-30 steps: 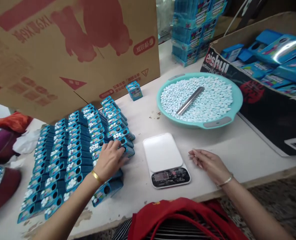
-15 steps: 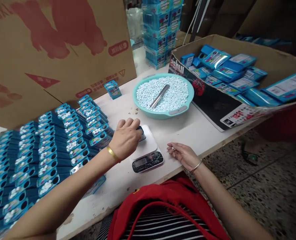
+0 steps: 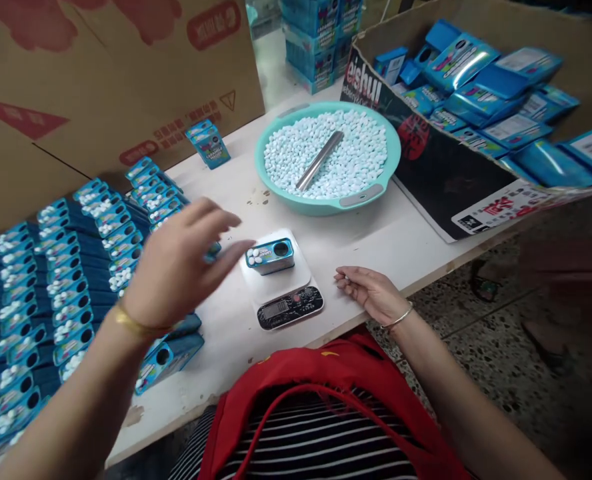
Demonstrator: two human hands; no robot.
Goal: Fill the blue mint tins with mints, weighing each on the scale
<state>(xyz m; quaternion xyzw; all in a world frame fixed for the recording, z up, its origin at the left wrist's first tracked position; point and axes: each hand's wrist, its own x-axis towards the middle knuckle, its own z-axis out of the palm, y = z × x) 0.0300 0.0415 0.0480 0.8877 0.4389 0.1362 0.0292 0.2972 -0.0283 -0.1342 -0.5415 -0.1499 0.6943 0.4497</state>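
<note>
One box (image 3: 270, 259) sits on the scale (image 3: 290, 307), its weighing seemingly unfinished; the left hand (image 3: 179, 263) hovers just beside it, fingers spread. The right hand (image 3: 373, 293) pinches what looks like candy (image 3: 338, 276). Whether the rows of boxes (image 3: 63, 293) are done, I can't tell.

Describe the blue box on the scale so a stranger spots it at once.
Find the big turquoise basin of white pellets. On its near side lies a white scale with a black panel. On it stands a small blue box, pellets and a dark round hole on top, the only box on the scale.
</note>
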